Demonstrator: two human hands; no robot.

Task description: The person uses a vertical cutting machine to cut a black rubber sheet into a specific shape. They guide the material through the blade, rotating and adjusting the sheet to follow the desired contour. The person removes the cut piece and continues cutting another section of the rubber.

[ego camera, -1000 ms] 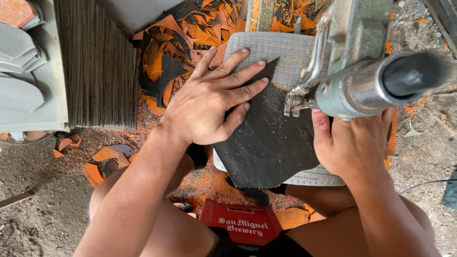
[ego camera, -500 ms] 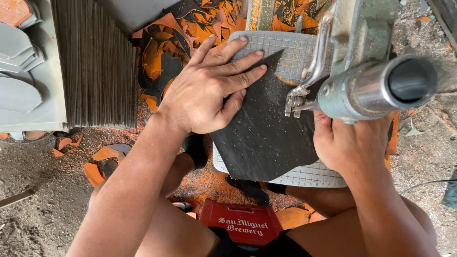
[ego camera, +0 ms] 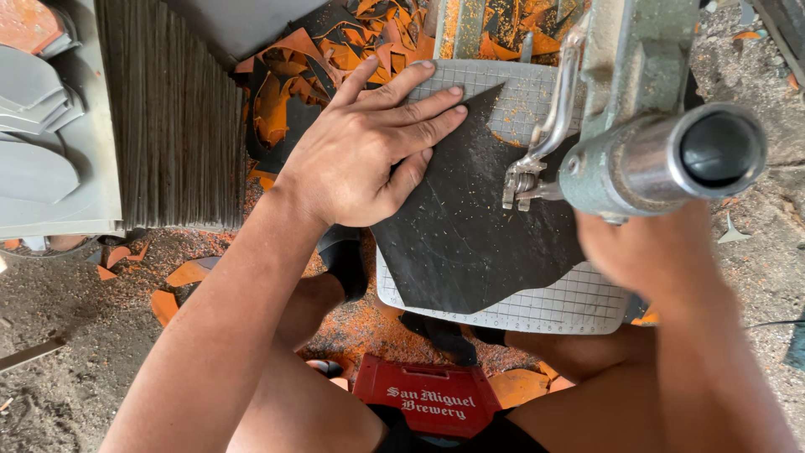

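Bare dusty dirt floor (ego camera: 59, 394) in daylight, littered with orange and black offcuts (ego camera: 285, 92), a tall stack of thin grey sheets (ego camera: 172, 117) at left, red plastic crate (ego camera: 428, 398) underneath.

Room about the gridded plate: open at the near edge, blocked above and to the right

The upper left of the dark sheet (ego camera: 470, 226) is covered by the spread left hand (ego camera: 369, 155), and its right side is overhung by the grey-green machine head (ego camera: 637, 109) with its metal lever (ego camera: 545, 138); the right hand (ego camera: 646, 252) is partly hidden beneath the machine's barrel. A bare strip of the white gridded plate (ego camera: 537, 306) is left free along the near edge. Passage on the left is closed by a stack of thin dark sheets (ego camera: 168, 117); orange and black offcuts (ego camera: 285, 92) are heaped behind the plate, and a red crate (ego camera: 428, 398) stands between the knees.
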